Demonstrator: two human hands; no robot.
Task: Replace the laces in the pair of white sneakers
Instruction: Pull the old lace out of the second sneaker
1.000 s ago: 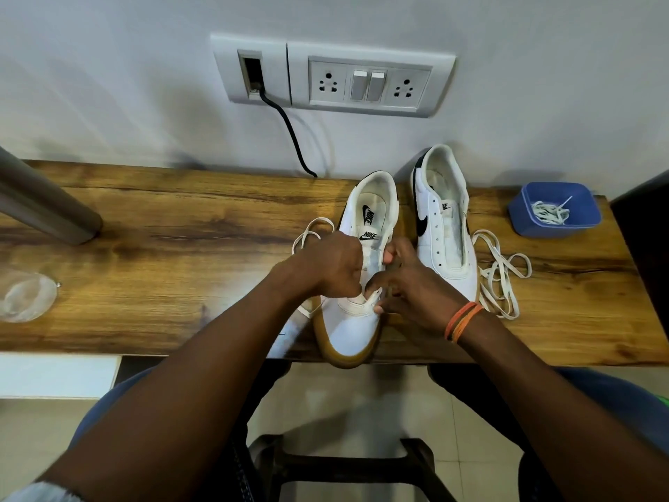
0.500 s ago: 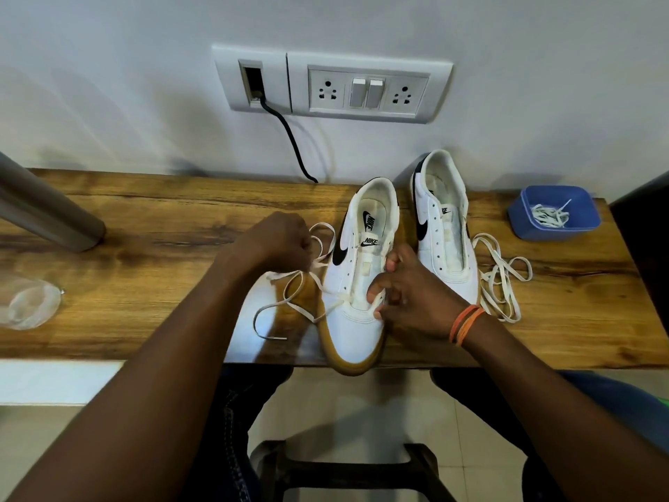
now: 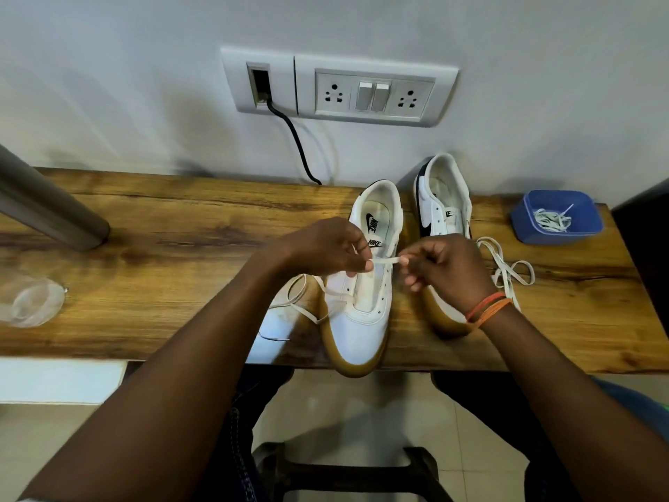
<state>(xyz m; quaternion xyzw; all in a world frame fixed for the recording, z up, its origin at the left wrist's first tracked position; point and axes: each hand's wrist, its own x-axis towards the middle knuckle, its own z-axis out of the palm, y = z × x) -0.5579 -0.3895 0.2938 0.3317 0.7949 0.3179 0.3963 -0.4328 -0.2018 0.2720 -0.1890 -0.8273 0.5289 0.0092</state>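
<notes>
While a clear plastic cup [image 3: 30,302] sits at the far left of the wooden table [image 3: 163,248] beside a slanting grey post [image 3: 47,208], the action is further right. The left hand [image 3: 325,248] comes in over the table, finger and thumb pinching one end of a white lace [image 3: 385,260]. That short stretch of lace runs level, left to right, above the near sneaker [image 3: 362,302]; the rest of it drops through the sneaker's lower left eyelets and loops out onto the table on its left. This sneaker lies lengthwise away from the person, heel toward the wall, its tan toe poking over the near table edge. Now the right hand [image 3: 449,269]: thumb and forefinger nip the other end of that level stretch, remaining fingers curled loosely. Behind it the second sneaker [image 3: 443,201] lies alongside the first, heel at the wall, toe hidden by the wrist. A loose lace [image 3: 506,273] lies coiled just right of it, and farther right a blue tub [image 3: 557,217] holds more laces.
</notes>
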